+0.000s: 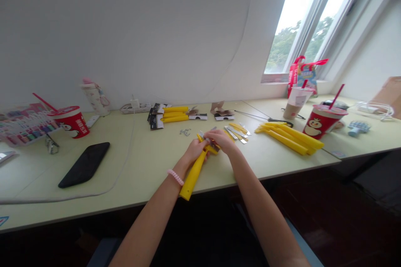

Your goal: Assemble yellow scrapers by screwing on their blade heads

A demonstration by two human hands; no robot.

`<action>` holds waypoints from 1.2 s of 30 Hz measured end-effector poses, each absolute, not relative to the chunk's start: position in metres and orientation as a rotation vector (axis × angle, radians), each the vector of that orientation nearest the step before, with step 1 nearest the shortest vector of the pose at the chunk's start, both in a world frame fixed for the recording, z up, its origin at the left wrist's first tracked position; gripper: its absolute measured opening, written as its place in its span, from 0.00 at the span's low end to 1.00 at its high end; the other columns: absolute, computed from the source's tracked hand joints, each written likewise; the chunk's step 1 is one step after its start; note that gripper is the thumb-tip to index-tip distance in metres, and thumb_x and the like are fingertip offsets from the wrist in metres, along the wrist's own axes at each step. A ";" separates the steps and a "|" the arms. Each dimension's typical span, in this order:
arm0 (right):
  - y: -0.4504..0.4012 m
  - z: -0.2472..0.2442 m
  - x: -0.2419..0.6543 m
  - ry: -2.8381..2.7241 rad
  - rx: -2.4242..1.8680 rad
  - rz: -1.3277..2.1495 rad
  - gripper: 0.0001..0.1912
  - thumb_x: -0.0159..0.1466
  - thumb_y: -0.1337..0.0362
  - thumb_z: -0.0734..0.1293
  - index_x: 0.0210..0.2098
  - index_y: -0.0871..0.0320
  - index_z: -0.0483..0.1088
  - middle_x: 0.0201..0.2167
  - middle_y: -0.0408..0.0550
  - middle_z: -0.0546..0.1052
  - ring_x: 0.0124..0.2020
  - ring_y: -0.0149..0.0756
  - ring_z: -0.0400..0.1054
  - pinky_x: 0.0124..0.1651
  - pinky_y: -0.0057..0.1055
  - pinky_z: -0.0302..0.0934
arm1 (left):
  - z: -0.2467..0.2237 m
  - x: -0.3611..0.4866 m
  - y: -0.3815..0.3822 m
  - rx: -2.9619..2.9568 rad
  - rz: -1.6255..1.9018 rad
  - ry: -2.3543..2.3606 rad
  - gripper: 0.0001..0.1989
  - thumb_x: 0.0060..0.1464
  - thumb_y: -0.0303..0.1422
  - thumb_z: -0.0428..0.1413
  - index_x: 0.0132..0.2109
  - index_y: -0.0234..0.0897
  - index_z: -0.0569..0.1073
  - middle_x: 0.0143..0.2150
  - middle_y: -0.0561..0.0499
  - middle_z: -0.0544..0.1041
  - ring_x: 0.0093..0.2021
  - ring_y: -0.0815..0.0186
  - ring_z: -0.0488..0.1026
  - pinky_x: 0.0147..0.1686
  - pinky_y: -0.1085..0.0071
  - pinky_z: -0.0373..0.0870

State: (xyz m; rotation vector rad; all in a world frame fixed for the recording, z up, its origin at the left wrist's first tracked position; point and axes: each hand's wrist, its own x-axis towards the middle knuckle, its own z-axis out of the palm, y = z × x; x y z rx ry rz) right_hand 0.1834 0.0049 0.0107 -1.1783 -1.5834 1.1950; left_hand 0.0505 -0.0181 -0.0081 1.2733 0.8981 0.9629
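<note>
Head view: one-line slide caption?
Both hands at the head of a yellow-handled tool, small silvery pieces beyond, yellow handles to the right.

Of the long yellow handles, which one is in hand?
The handle slanting between the forearms, its upper end held by the left hand; the right-hand bundle and back handles lie untouched.

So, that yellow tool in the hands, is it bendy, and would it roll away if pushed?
The yellow tool is probably stiff, since its long handle looks straight, with no sag. It may feel light: the smooth surface looks like plastic. It probably wouldn't roll far, because its wider head sticks out at the far end.
</note>
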 end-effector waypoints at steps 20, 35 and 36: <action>0.004 0.013 0.180 -1.558 -1.041 1.169 0.12 0.51 0.58 0.65 0.26 0.61 0.70 0.18 0.41 0.64 0.20 0.25 0.55 0.22 0.23 0.49 | -0.001 0.051 -0.024 1.346 0.921 0.839 0.15 0.50 0.37 0.53 0.41 0.30 0.67 0.27 0.48 0.71 0.18 0.70 0.68 0.13 0.75 0.64; 0.000 0.019 0.180 -1.609 -0.987 1.249 0.09 0.49 0.64 0.65 0.31 0.60 0.71 0.21 0.42 0.68 0.20 0.25 0.58 0.20 0.23 0.51 | 0.002 0.053 -0.030 1.359 0.847 0.829 0.11 0.49 0.33 0.53 0.38 0.30 0.68 0.22 0.50 0.72 0.15 0.71 0.66 0.14 0.75 0.62; 0.000 0.020 0.181 -1.598 -0.988 1.257 0.09 0.49 0.64 0.65 0.30 0.60 0.71 0.21 0.42 0.68 0.20 0.25 0.58 0.20 0.23 0.52 | 0.002 0.053 -0.030 1.362 0.843 0.833 0.11 0.49 0.33 0.53 0.38 0.29 0.68 0.21 0.50 0.72 0.15 0.71 0.66 0.14 0.75 0.62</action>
